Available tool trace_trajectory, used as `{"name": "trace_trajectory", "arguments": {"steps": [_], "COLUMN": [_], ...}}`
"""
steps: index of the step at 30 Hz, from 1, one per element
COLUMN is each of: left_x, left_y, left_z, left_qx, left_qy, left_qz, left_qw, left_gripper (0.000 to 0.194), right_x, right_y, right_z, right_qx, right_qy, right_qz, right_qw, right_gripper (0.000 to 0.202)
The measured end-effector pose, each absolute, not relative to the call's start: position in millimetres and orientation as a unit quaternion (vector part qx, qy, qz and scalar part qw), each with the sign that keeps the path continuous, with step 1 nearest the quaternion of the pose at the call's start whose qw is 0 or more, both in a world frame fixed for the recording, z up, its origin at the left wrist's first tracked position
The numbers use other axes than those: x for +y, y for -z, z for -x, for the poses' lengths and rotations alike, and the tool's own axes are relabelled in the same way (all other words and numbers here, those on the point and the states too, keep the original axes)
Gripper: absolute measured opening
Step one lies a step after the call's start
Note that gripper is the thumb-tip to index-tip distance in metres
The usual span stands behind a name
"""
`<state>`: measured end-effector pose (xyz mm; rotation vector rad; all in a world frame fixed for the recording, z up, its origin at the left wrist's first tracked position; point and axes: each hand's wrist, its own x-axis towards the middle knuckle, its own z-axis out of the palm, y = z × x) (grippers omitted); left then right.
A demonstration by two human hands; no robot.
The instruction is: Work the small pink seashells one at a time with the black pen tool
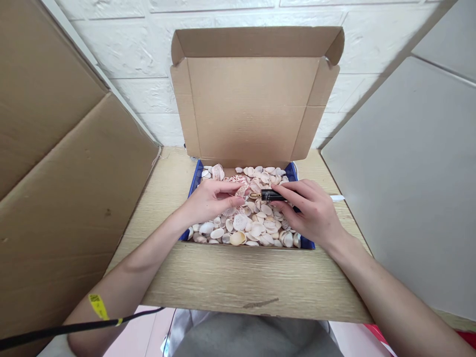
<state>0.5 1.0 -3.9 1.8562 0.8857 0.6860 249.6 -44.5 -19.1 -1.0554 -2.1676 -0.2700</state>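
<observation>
I see the drill (273,195) gripped in my right hand (310,206), its tip pointing at the shell (242,191) pinched between thumb and fingers of my left hand (211,201). Beneath both hands, more shells (256,228) fill the open box (253,109).

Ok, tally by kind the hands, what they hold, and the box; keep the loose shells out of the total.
Hands: 2, left hand and right hand
Held shell: 1
Black tool: 1
Open box: 1
Total: 5
Loose shells overlap too much to count.
</observation>
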Motion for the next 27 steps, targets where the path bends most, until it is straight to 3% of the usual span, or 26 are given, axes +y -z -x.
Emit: {"name": "trace_trajectory", "arguments": {"steps": [27], "left_x": [-0.8], "left_y": [2.6], "left_z": [-1.9], "left_qx": [0.361], "left_qy": [-0.291], "left_qz": [-0.713], "left_qw": [0.526], "left_gripper": [0.033], "right_x": [-45.5], "right_y": [19.9], "right_z": [-247.7], "right_qx": [-0.832], "right_qy": [0.071], "right_qz": [0.426], "right_qw": [0.349], "right_gripper": [0.027]}}
